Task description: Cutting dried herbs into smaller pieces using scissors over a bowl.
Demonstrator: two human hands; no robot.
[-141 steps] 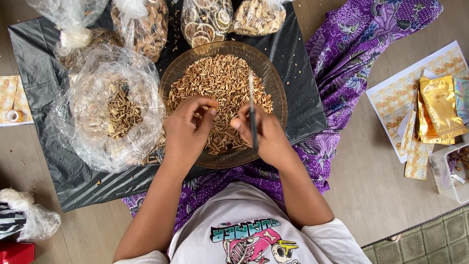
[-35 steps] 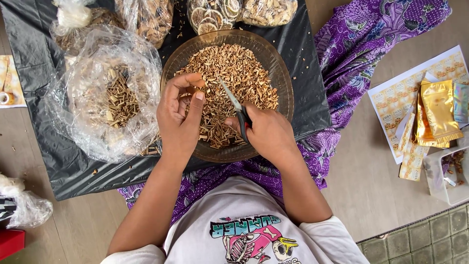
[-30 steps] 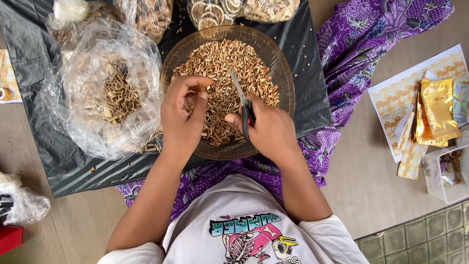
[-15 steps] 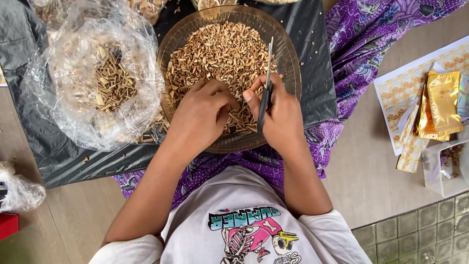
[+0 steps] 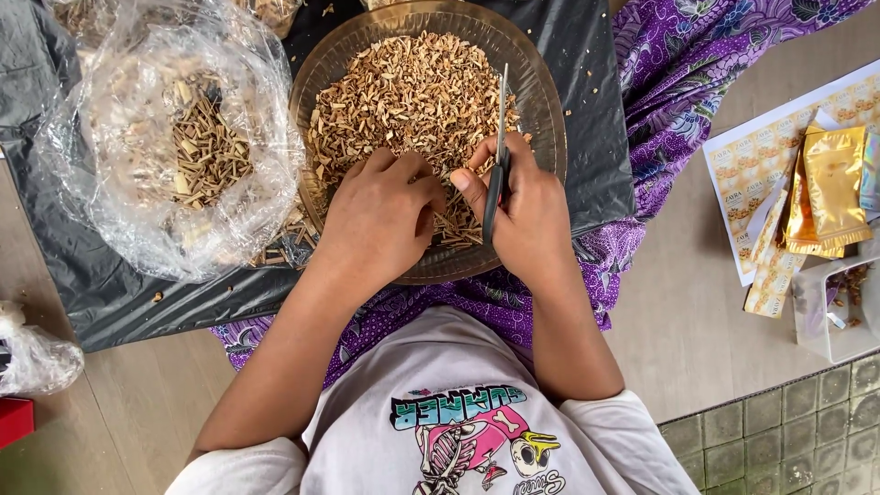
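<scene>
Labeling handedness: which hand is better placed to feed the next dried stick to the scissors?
Left, probably. The left hand rests bare on the cut pieces in the brown bowl, fingers beside the blades. The right hand is occupied gripping the scissors.

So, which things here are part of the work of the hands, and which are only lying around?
In use:
- left hand, among the pieces
- right hand, holding the scissors
- round brown bowl of cut dried pieces
- clear bag of uncut sticks, probably the supply

Lying about:
- gold pouches
- sheet of labels
- small clear box
- red thing
</scene>
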